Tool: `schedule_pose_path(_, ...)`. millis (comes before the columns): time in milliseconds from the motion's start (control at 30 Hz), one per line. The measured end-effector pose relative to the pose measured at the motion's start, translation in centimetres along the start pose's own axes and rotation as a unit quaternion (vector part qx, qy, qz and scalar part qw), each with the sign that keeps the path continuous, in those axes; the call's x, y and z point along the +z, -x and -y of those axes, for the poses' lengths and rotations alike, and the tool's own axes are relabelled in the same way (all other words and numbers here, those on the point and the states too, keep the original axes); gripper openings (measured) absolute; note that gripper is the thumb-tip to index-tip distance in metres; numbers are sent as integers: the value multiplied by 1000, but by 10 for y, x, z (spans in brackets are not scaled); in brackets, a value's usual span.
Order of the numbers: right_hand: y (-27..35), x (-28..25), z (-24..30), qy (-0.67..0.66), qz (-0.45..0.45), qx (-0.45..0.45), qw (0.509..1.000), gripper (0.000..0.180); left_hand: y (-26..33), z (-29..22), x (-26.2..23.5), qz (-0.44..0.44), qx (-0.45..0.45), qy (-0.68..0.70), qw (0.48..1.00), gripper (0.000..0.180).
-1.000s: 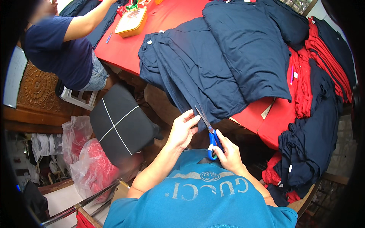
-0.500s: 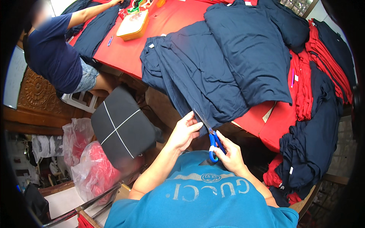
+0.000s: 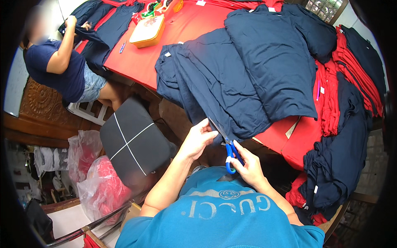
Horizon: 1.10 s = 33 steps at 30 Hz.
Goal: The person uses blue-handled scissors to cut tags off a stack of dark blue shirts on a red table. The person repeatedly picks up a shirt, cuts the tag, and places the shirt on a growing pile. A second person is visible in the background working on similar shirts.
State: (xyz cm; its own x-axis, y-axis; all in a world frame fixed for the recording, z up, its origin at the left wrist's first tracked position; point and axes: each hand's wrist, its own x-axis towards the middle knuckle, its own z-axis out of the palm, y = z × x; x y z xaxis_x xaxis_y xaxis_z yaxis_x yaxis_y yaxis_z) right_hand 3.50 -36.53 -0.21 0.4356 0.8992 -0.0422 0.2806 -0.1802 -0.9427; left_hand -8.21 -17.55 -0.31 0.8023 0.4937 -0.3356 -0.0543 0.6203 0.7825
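Observation:
Blue-handled scissors (image 3: 230,159) are gripped in my right hand (image 3: 249,166), fingers through the handle loops. Their blades point up and away, lying along the lower edge of a navy garment (image 3: 231,99) that hangs over the table's near edge. At that edge, close to the blade tips, my left hand (image 3: 199,139) is closed with thumb and fingers pinching the dark cloth. The exact bit of cloth between the fingers is partly hidden. Beside this garment, to the right, another navy garment (image 3: 273,66) lies spread out.
A red-covered table (image 3: 186,20) bears a yellow box (image 3: 147,32) and a pen (image 3: 123,46). Folded red garments (image 3: 328,93) and a navy heap (image 3: 339,157) lie right. Left are a black stool seat (image 3: 134,136), plastic bags (image 3: 105,186) and a co-worker (image 3: 62,70) handling dark cloth.
My left hand has shifted slightly up and left; the scissors stay at the garment's edge. The co-worker has drawn back the outstretched arm and now lifts dark cloth with both hands.

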Motion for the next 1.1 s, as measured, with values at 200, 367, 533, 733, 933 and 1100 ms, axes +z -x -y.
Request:
schedule_pose_path(200,-14,-5,12,-18,17,82,996,50,-3,-6,1,1,-37,-17,999,39)
schedule_pose_path(367,-16,3,1,19,-12,-7,1000,52,-18,-7,-3,-22,29,35,999,37)
schedule_pose_path(533,-30,2,23,77,5,13,997,52,-18,-15,-11,10,26,-30,999,38)
schedule_pose_path(733,-31,6,28,-39,20,146,988,53,-23,-20,-14,1,16,-10,1000,37)
schedule_pose_path(933,-30,25,17,28,-21,21,999,54,-34,-23,-33,25,32,-31,999,36)
schedule_pose_path(1100,-40,36,7,-5,-54,-1,999,53,-31,-29,-34,40,23,-54,997,40)
